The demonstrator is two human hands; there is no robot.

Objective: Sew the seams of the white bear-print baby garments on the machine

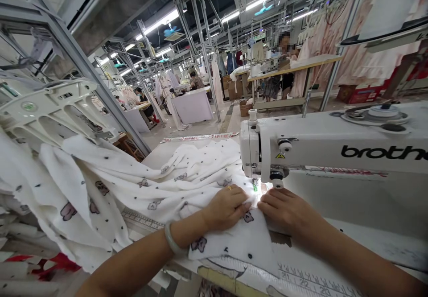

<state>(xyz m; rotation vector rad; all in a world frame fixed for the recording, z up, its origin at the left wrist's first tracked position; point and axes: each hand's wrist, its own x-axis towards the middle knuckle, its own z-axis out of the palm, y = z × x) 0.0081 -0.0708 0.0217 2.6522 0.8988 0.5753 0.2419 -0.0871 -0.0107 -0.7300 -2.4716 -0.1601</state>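
White fleecy fabric (197, 172) printed with small bears and dots spreads over the sewing table, its edge beneath the needle area of a white Brother sewing machine (310, 141). Left of the lit presser foot (255, 184), my left hand (229, 205) grips the fabric with curled fingers; a pale bangle circles that wrist and a ring shows on a finger. Close to the foot on its right, my right hand (284, 208) has its fingers pressed together at the fabric's edge. The fingertips of the right hand are partly lost in the lamp's glare.
More of the fabric hangs from a white hanger clamp (56, 105) at left. A ruler strip (307, 281) runs along the table's front edge. A metal post (96, 74) rises behind the clamp. Farther back, co-workers sit at other sewing tables, with pink garments hanging at right.
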